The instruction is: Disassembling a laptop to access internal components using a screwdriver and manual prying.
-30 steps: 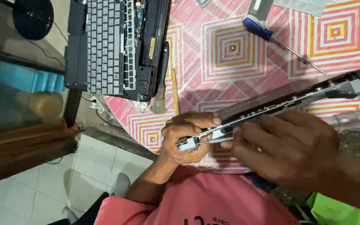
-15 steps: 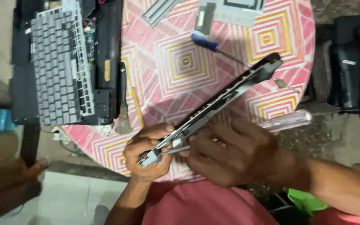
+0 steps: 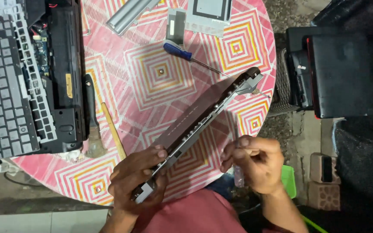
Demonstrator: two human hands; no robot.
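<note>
Gripping the near corner of a laptop lid (image 3: 203, 114), held on edge and slanting up across a round table (image 3: 160, 82) with a pink-and-white diamond cloth: left hand (image 3: 137, 179), fingers closed around the hinge end. Just to the right, clear of the lid, right hand (image 3: 253, 162) curled shut on a clear-handled tool (image 3: 238, 177). Beyond, lying on the cloth, a blue-handled screwdriver (image 3: 182, 51), a brush (image 3: 92, 118) and a grey bar (image 3: 130, 15). At left, an opened laptop base (image 3: 61, 73) with loose keyboard (image 3: 5, 86), small yellow label on its black frame.
</note>
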